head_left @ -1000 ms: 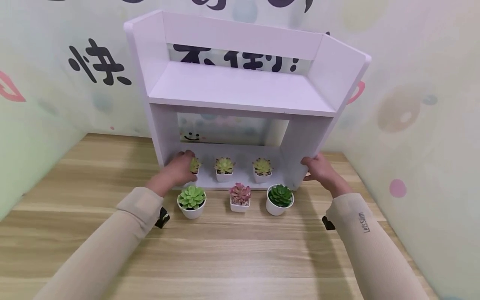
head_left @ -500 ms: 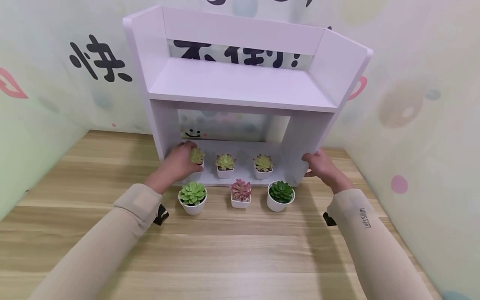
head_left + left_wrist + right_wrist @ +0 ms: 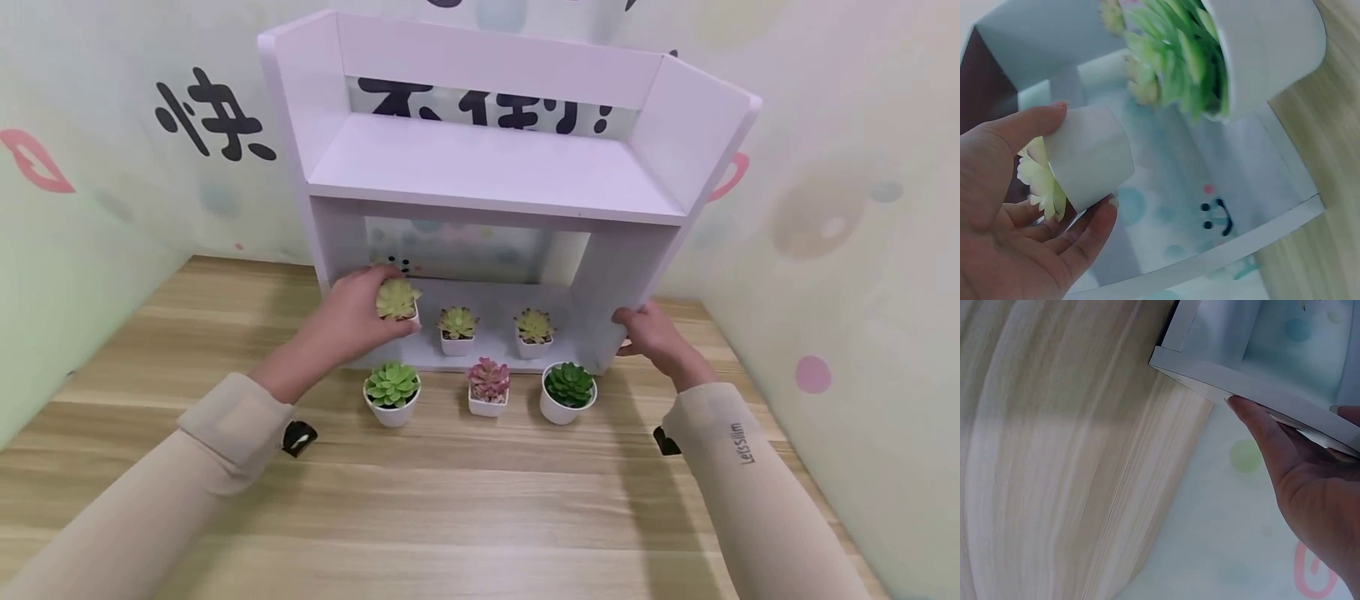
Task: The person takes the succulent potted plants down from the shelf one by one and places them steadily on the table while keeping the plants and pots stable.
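My left hand [image 3: 348, 315] grips a small potted succulent [image 3: 397, 298] with pale yellow-green leaves, inside the lower level of a white two-tier shelf [image 3: 495, 171]. In the left wrist view, thumb and fingers pinch its white pot [image 3: 1090, 156], held off the shelf floor. On that floor stand two similar plants, a middle succulent [image 3: 457, 325] and a right one [image 3: 534, 327]. My right hand [image 3: 654, 337] holds the shelf's right side panel. The right wrist view shows the thumb on the panel's inner side and fingers along its outer side.
In front of the shelf stand a light green succulent [image 3: 392, 387], a pink succulent [image 3: 488, 383] and a dark green succulent [image 3: 568, 387] in white pots. The wooden table [image 3: 480, 517] meets patterned walls at the back and sides.
The left hand has lifted the left yellow-green succulent off the shelf floor and drawn it slightly forward. The right hand keeps its hold on the side panel.
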Demonstrator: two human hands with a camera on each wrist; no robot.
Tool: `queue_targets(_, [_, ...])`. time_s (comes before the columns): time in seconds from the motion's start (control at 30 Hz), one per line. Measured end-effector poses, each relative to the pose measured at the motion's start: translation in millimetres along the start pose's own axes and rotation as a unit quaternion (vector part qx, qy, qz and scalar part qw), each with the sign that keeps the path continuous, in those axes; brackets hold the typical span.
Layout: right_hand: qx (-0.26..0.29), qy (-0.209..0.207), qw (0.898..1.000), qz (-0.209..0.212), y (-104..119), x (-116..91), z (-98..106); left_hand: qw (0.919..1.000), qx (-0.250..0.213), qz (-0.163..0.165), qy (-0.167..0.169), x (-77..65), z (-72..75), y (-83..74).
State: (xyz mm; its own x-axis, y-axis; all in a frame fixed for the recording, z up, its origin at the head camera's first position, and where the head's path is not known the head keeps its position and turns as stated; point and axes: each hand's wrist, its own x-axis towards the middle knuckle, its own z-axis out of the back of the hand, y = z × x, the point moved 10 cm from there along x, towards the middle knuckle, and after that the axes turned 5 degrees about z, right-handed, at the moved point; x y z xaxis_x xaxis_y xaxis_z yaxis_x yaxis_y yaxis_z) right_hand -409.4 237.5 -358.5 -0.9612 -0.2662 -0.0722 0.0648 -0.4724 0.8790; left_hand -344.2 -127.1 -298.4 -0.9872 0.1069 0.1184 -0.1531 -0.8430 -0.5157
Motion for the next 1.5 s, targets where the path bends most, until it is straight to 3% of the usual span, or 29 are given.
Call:
queue_targets(0.43, [-0.007,-0.003,1.000,0.000,1,-4,13,0.9976,-0.046,-0.050,0.009,-58.1,11.1,-25.7])
queue_targets(0.63, [-0.002,-0.006,1.000,-0.003,1,-2,11,0.9970,-0.030,-0.072,0.004,-86.9,7.1,-28.2])
queue_targets(0.8, [0.001,-0.007,1.000,-0.004,0,-1,9,0.9938,-0.046,-0.098,0.025,-104.3,-7.7,-29.2])
queue_targets(1.07, [0.010,-0.006,1.000,-0.004,0,-1,7,0.9859,-0.044,-0.125,0.103,-116.9,-44.4,-17.7])
queue_targets(1.3, [0.010,-0.004,1.000,0.000,1,1,3,0.9836,-0.031,-0.134,0.117,-117.8,-60.9,-11.4])
queue_targets(1.5, [0.012,-0.004,1.000,0.000,1,1,1,0.9850,-0.029,-0.116,0.124,-115.7,-71.6,-3.4])
